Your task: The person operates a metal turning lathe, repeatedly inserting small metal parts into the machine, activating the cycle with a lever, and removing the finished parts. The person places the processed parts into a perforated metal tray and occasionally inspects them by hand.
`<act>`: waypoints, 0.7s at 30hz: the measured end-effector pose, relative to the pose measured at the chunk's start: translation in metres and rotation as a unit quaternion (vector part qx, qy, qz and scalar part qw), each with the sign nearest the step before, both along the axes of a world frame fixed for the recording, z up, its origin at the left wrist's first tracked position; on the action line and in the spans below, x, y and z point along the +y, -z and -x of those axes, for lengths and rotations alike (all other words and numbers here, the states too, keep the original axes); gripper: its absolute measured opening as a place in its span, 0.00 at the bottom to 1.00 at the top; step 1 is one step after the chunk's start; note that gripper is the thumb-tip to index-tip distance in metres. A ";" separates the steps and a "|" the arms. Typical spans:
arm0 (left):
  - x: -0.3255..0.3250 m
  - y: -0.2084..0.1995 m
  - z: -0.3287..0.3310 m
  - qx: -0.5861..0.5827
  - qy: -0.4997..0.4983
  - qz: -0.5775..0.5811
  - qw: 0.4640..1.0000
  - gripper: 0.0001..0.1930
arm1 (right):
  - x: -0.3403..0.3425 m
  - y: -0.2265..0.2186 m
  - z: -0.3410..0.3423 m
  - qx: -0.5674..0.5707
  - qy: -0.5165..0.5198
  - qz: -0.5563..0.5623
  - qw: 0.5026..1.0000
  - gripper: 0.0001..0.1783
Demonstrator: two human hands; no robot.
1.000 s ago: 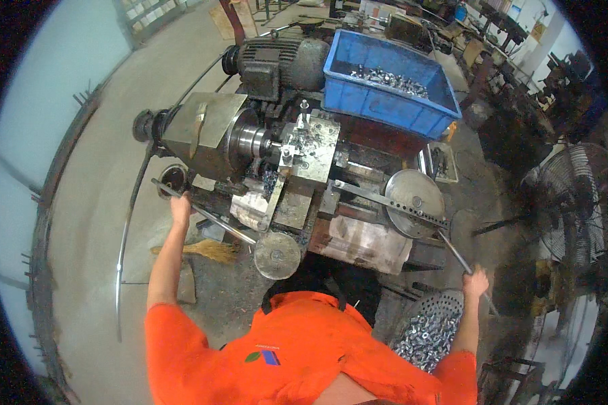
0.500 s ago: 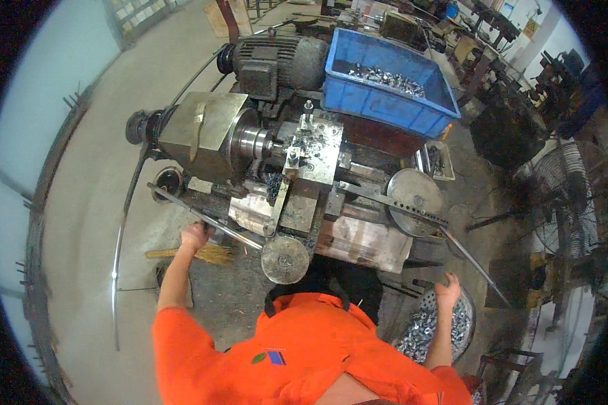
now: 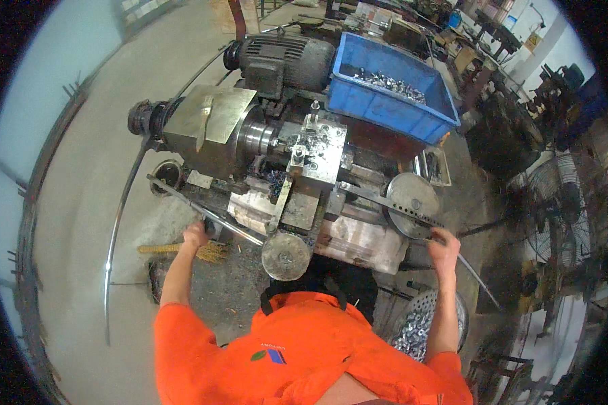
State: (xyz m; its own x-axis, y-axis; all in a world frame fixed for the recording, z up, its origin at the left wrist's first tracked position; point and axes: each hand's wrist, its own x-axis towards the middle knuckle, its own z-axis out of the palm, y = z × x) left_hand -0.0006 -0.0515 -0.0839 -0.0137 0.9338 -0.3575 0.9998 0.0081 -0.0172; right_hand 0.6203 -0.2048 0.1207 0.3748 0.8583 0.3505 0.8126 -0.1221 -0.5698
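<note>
A small lathe stands before me; its bright chuck (image 3: 255,140) faces a tool post block (image 3: 325,152) strewn with dark shavings. My left hand (image 3: 196,235) is curled closed at a dark handle (image 3: 213,227), just below a long metal lever (image 3: 230,229) that runs to a round handwheel (image 3: 286,257). On the right, my right hand (image 3: 444,252) closes around a thin metal rod (image 3: 478,278) beside the larger handwheel disc (image 3: 412,196). Its fingers partly hide the rod there.
A blue crate (image 3: 385,110) of small metal parts sits behind the lathe, next to a motor (image 3: 284,62). By my right forearm is a perforated basket (image 3: 461,317) of shiny parts. A straw broom (image 3: 213,252) lies at left; a floor fan (image 3: 554,196) stands right.
My right hand has moved up and forward from above the parts basket onto the rod by the larger wheel. My left hand stays nearly in place.
</note>
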 end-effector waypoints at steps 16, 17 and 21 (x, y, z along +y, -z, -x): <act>-0.094 -0.198 0.148 0.022 -0.238 -0.308 0.921 0.19 | 0.238 -0.048 0.276 -0.097 -0.347 0.026 0.933 0.13; -0.097 -0.194 0.149 0.057 -0.279 -0.248 0.926 0.19 | 0.242 -0.044 0.284 -0.118 -0.334 0.036 0.934 0.13; -0.083 -0.169 0.201 0.101 -0.337 -0.221 0.910 0.20 | 0.248 -0.033 0.292 -0.121 -0.331 0.038 0.935 0.11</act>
